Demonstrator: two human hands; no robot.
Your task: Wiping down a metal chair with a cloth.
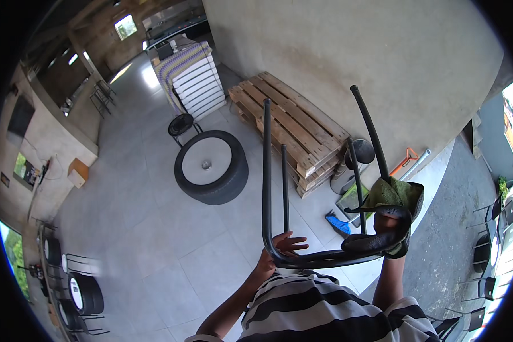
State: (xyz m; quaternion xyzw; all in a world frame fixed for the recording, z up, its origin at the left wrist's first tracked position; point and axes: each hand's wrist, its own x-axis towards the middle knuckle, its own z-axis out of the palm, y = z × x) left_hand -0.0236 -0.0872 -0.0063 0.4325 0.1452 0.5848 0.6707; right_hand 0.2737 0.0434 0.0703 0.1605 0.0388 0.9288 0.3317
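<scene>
A black metal-tube stool or chair frame (266,179) is held up in front of my body, its legs pointing away from me. At its lower left bend is my left hand (285,247), resting against the tube with the fingers spread. My right hand (384,224) is partly hidden at the right side, among a green cloth (393,193) and the frame's dark curved part (399,218). The cloth wraps round the tube there.
A tire table with a round white top (206,161) stands on the tiled floor, a black stool (181,124) behind it. Stacked wooden pallets (295,128) lie along the wall. Near them are a dark bin (359,154), a blue broom (338,223) and a green dustpan (353,200).
</scene>
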